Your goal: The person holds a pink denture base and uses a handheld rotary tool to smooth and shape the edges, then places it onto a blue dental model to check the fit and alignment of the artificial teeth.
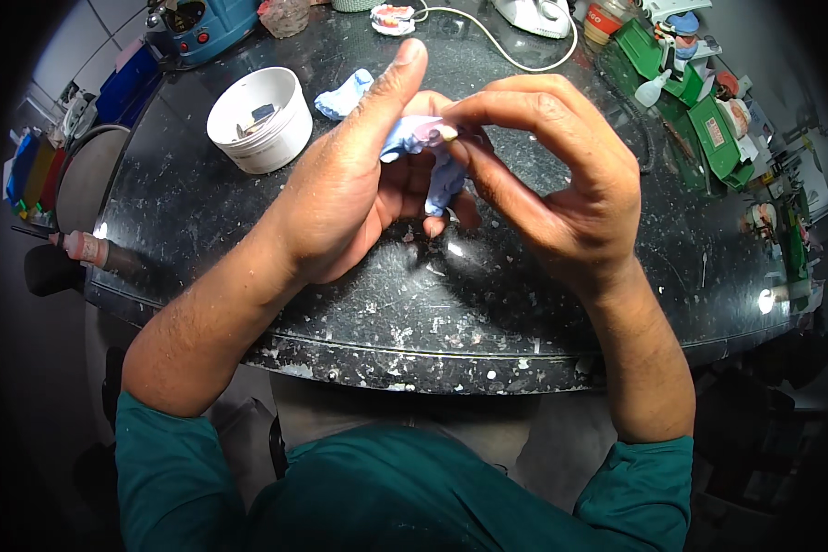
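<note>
A blue plaster dental cast (443, 179) with a pink gum-like section rests in my left hand (336, 189). The left thumb points up along one side, and the other fingers curl beneath the cast, partly hidden. My right hand (580, 175) meets the cast from the right, thumb and forefinger pinched around a small tooth-coloured piece (448, 133) at the pink section. Whether that piece is seated on the cast or loose I cannot tell. Behind the left thumb, a second blue plaster piece (343, 96) lies on the black worktop (414, 313).
At left stands a white tub (276, 147) with small metal pieces inside. A blue machine (213, 32) and a red-and-white dental model (395, 19) sit at the back. A white cable (501, 51) crosses the far side. Green trays (719, 138) with models line the right. A pinkish bottle (85, 247) is far left.
</note>
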The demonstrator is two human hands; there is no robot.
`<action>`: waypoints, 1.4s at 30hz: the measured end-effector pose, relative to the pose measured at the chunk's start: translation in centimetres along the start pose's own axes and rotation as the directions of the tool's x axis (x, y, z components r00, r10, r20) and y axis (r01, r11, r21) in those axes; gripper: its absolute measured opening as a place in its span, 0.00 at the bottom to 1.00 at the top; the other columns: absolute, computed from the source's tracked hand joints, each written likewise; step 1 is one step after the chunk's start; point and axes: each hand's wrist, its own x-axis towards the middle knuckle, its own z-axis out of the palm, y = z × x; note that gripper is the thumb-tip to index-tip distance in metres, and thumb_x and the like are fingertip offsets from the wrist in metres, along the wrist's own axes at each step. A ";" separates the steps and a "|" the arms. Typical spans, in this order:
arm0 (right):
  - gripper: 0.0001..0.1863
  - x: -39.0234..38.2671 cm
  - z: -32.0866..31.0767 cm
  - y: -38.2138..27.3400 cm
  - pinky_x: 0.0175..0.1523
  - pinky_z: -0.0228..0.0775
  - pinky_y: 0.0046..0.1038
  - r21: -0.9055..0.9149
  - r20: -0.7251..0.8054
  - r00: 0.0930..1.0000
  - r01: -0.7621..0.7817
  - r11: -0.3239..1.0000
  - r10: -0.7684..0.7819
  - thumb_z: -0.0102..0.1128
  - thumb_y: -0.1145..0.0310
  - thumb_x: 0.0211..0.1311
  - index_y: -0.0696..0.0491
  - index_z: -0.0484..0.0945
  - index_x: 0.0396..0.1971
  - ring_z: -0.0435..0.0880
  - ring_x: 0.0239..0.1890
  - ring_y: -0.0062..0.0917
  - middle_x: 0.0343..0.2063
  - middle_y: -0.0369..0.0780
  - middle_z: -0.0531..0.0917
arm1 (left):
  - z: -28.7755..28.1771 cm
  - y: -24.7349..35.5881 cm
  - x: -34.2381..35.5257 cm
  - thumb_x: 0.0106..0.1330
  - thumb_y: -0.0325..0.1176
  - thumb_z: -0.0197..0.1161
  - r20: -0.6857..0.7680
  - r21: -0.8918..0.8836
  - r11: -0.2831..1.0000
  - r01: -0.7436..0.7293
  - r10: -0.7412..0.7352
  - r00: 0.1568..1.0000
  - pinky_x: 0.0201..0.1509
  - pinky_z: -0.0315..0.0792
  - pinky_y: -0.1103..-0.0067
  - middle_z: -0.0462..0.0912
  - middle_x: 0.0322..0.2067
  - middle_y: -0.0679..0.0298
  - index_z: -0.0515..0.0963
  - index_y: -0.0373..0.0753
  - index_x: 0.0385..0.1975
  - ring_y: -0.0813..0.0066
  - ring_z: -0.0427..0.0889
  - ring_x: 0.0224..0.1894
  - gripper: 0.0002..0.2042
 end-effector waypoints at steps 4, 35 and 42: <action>0.15 0.1 -0.2 0.0 0.45 0.75 0.27 -0.039 -0.006 1.000 0.020 0.999 -0.020 0.70 0.84 0.46 0.59 0.83 0.37 0.83 0.40 0.28 0.34 0.41 0.84 | 0.1 0.0 0.0 0.76 0.59 0.32 -0.020 0.067 0.997 -0.026 0.027 0.999 0.26 0.74 0.81 0.82 0.32 0.62 0.75 0.37 0.45 0.76 0.82 0.30 0.31; 0.13 -0.7 0.8 1.3 0.42 0.78 0.26 -0.205 -0.040 0.953 0.286 0.936 -0.299 0.75 0.78 0.43 0.57 0.86 0.33 0.85 0.34 0.27 0.30 0.40 0.84 | 0.5 0.5 -1.2 0.77 0.55 0.40 -0.115 0.406 0.913 -0.034 0.088 0.989 0.23 0.66 0.88 0.78 0.23 0.68 0.78 0.39 0.33 0.85 0.76 0.22 0.27; 0.12 -0.8 0.8 0.8 0.44 0.79 0.29 -0.187 -0.013 0.971 0.232 0.955 -0.238 0.74 0.77 0.45 0.56 0.85 0.33 0.85 0.35 0.29 0.30 0.40 0.84 | -0.1 0.7 -1.1 0.78 0.51 0.37 -0.055 0.440 0.898 -0.008 0.036 0.998 0.20 0.65 0.87 0.77 0.27 0.62 0.74 0.36 0.44 0.80 0.77 0.22 0.24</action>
